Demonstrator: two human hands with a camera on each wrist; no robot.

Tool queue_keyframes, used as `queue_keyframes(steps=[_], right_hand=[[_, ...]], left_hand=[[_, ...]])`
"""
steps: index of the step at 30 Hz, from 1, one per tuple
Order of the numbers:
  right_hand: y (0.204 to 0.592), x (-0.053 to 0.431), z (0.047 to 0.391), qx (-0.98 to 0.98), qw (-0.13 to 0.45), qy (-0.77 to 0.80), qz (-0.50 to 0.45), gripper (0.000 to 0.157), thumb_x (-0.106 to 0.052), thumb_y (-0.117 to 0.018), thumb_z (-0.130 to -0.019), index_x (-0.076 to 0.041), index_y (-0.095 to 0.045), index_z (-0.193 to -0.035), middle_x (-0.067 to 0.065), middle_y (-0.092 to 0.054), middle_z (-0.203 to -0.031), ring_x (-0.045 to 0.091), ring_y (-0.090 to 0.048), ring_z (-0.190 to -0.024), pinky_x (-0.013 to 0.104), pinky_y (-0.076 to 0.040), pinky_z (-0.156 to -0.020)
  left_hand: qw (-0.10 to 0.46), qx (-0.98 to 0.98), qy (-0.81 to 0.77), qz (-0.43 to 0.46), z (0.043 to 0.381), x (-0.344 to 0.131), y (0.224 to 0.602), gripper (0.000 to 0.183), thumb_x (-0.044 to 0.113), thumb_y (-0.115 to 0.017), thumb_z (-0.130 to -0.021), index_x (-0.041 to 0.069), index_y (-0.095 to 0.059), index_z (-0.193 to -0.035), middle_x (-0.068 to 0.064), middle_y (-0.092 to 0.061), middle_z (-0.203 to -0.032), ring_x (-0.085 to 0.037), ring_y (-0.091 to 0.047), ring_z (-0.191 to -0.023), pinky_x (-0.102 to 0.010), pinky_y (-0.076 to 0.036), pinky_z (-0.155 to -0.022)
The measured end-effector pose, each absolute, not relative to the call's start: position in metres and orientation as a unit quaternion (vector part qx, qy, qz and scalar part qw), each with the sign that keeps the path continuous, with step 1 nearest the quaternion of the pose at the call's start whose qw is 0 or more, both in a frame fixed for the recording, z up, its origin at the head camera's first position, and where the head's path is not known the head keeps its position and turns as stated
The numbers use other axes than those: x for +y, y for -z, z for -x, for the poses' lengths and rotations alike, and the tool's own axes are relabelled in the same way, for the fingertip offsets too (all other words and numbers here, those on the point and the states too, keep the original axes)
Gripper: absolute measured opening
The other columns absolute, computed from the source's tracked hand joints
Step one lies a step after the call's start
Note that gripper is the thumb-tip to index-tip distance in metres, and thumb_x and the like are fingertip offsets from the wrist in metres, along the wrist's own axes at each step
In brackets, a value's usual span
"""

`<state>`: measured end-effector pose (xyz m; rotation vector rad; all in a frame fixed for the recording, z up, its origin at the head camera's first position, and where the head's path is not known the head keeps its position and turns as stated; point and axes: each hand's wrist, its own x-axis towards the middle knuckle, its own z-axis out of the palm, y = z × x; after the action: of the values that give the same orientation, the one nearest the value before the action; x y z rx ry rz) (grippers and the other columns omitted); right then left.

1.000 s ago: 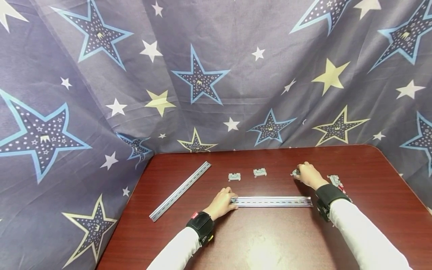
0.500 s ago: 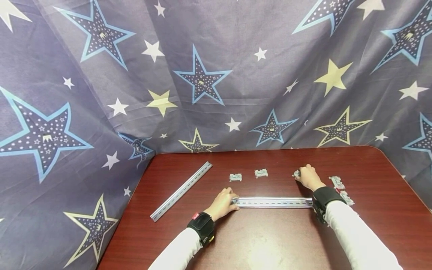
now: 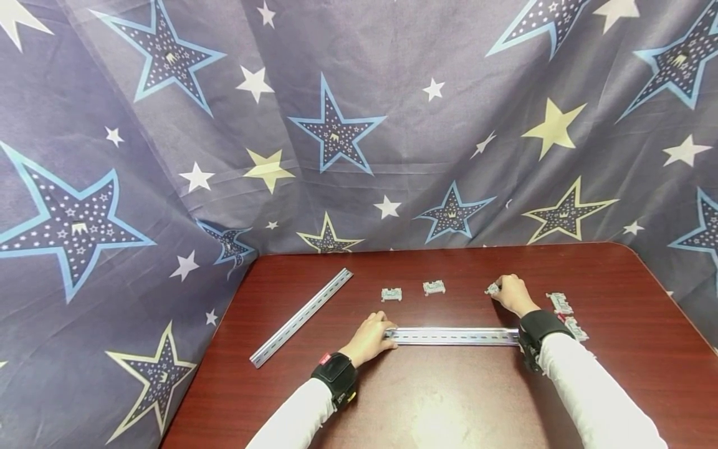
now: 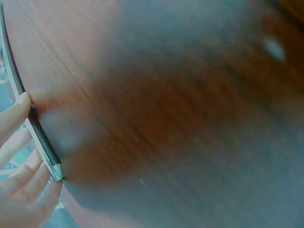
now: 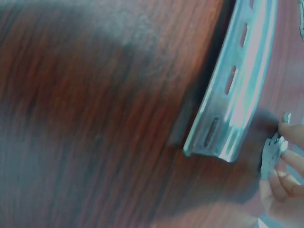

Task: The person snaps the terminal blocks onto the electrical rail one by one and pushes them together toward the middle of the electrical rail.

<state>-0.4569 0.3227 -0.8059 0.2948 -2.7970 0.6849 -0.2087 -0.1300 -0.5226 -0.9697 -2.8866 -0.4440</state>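
Note:
A slotted metal DIN rail (image 3: 454, 337) lies crosswise on the table. My left hand (image 3: 367, 338) grips its left end, thumb on the near edge and fingers on the far side; the left wrist view shows the thumb and fingers on either side of the rail (image 4: 45, 147). Beyond the rail's right end, my right hand (image 3: 514, 295) pinches a small grey terminal block (image 3: 492, 289) between thumb and fingers. In the right wrist view this terminal block (image 5: 270, 156) is close over the table, partly covered by the fingertips, beside the rail's free end (image 5: 213, 137).
A second DIN rail (image 3: 301, 318) lies slanted at the left. Two terminal blocks, one (image 3: 391, 294) left of the other (image 3: 434, 287), lie behind the gripped rail. Two more, a far one (image 3: 560, 304) and a near one (image 3: 574, 328), lie right of my right wrist. A star-patterned cloth (image 3: 348, 206) hangs behind the table.
My right wrist has shifted slightly left, uncovering the near terminal block at the right, while its fingers stay on the pinched one. My left hand keeps its grip on the rail.

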Motion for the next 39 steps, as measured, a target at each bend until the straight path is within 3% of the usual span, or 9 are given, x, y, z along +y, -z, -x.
queue_keyframes(steps=[6, 8, 10, 14, 20, 35, 39], right_hand=[[0.592, 0.241, 0.323, -0.957, 0.105, -0.251, -0.1, 0.029, -0.011, -0.075, -0.058, 0.004, -0.056, -0.074, 0.017, -0.054, -0.067, 0.034, -0.052, -0.062, 0.043, -0.04, -0.058], [0.544, 0.222, 0.293, -0.958, 0.091, -0.252, -0.101, 0.028, -0.005, -0.073, -0.061, 0.009, -0.055, -0.077, 0.021, -0.053, -0.069, 0.037, -0.053, -0.065, 0.045, -0.041, -0.061], [0.522, 0.212, 0.277, -0.959, 0.095, -0.244, -0.108, 0.026, -0.001, -0.071, -0.061, 0.012, -0.055, -0.078, 0.023, -0.053, -0.069, 0.038, -0.053, -0.067, 0.045, -0.041, -0.062], [0.508, 0.205, 0.269, -0.961, 0.089, -0.233, -0.117, 0.019, 0.0, -0.068, -0.063, 0.011, -0.058, -0.075, 0.021, -0.054, -0.07, 0.037, -0.053, -0.069, 0.044, -0.042, -0.064], [0.504, 0.199, 0.268, -0.959, 0.07, -0.253, -0.109, 0.005, 0.003, -0.062, -0.063, 0.003, -0.058, -0.066, 0.009, -0.055, -0.06, 0.028, -0.054, -0.061, 0.042, -0.042, -0.06], [0.493, 0.193, 0.268, -0.964, 0.045, -0.243, -0.101, 0.004, 0.002, -0.064, -0.066, 0.003, -0.06, -0.066, 0.015, -0.061, -0.065, 0.029, -0.057, -0.064, 0.042, -0.044, -0.062], [0.505, 0.2, 0.281, -0.96, 0.04, -0.256, -0.105, 0.005, -0.002, -0.065, -0.066, 0.0, -0.061, -0.065, 0.013, -0.061, -0.066, 0.029, -0.057, -0.064, 0.043, -0.044, -0.063]], left_hand=[[0.036, -0.937, 0.144, 0.317, 0.209, -0.13, 0.523, 0.031, 0.027, -0.073, -0.068, 0.01, -0.068, -0.094, -0.002, -0.049, -0.08, -0.014, -0.043, -0.075, -0.026, -0.036, -0.066], [0.04, -0.936, 0.144, 0.318, 0.209, -0.13, 0.523, 0.031, 0.027, -0.073, -0.068, 0.01, -0.067, -0.094, -0.002, -0.049, -0.08, -0.014, -0.043, -0.075, -0.026, -0.037, -0.067], [0.04, -0.937, 0.144, 0.317, 0.209, -0.13, 0.523, 0.031, 0.027, -0.073, -0.068, 0.01, -0.068, -0.095, -0.002, -0.049, -0.081, -0.014, -0.044, -0.076, -0.026, -0.037, -0.067], [0.035, -0.938, 0.143, 0.314, 0.209, -0.13, 0.524, 0.031, 0.027, -0.073, -0.069, 0.011, -0.067, -0.095, -0.001, -0.049, -0.081, -0.014, -0.044, -0.076, -0.026, -0.037, -0.067], [0.028, -0.939, 0.145, 0.312, 0.208, -0.13, 0.525, 0.031, 0.027, -0.072, -0.069, 0.011, -0.067, -0.095, -0.002, -0.05, -0.083, -0.014, -0.043, -0.076, -0.025, -0.036, -0.067], [0.032, -0.938, 0.145, 0.313, 0.209, -0.131, 0.525, 0.032, 0.028, -0.072, -0.069, 0.011, -0.067, -0.096, -0.002, -0.05, -0.083, -0.014, -0.044, -0.077, -0.025, -0.036, -0.067], [0.03, -0.938, 0.146, 0.312, 0.21, -0.131, 0.525, 0.033, 0.028, -0.072, -0.069, 0.011, -0.067, -0.097, -0.002, -0.05, -0.083, -0.014, -0.043, -0.077, -0.025, -0.036, -0.067]])
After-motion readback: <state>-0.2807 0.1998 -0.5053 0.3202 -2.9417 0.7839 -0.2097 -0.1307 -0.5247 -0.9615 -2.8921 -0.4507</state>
